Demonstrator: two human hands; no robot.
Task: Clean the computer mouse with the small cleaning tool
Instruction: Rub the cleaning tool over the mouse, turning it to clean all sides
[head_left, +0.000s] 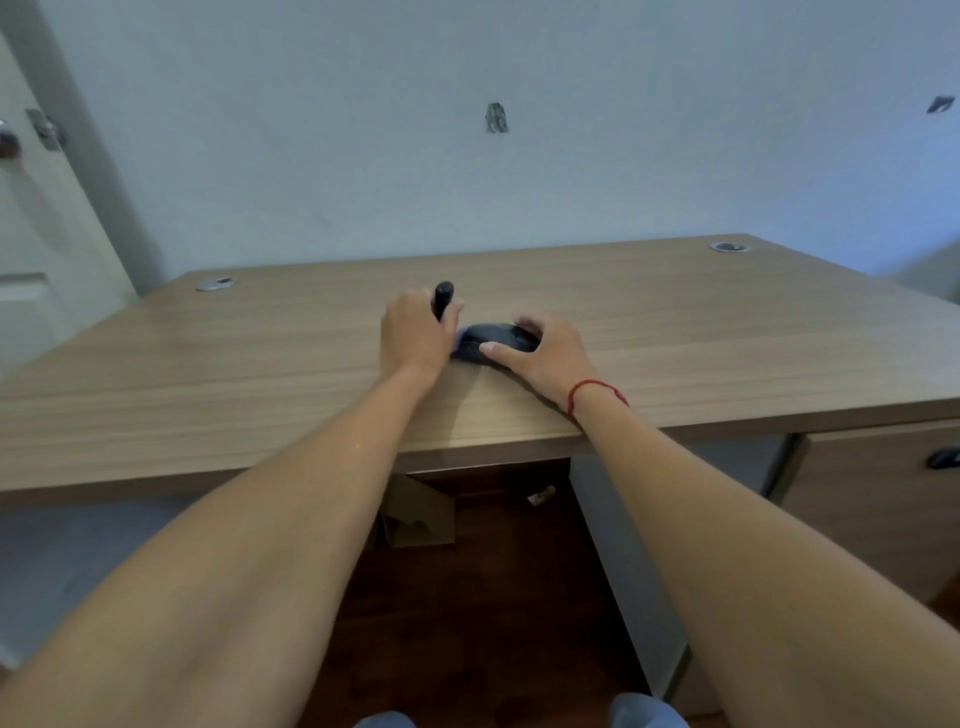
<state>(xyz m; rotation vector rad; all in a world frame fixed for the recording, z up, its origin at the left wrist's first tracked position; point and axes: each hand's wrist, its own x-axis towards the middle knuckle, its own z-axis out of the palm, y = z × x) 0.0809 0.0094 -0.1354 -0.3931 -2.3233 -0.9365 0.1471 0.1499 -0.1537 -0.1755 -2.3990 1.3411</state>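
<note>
Head view: both hands at a mouse on a desk.
Black mouse (493, 343) lies on the wooden desk (208, 374); right hand (540, 353) clasps it, left hand (413, 338), just beside the mouse, is closed round a black tool (443, 299).

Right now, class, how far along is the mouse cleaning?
Done: the left hand has taken up the black cleaning tool, and the right hand steadies the mouse on the desk. In hand: the tool works at the mouse's left end. Left: how clean it is cannot be judged.
</note>
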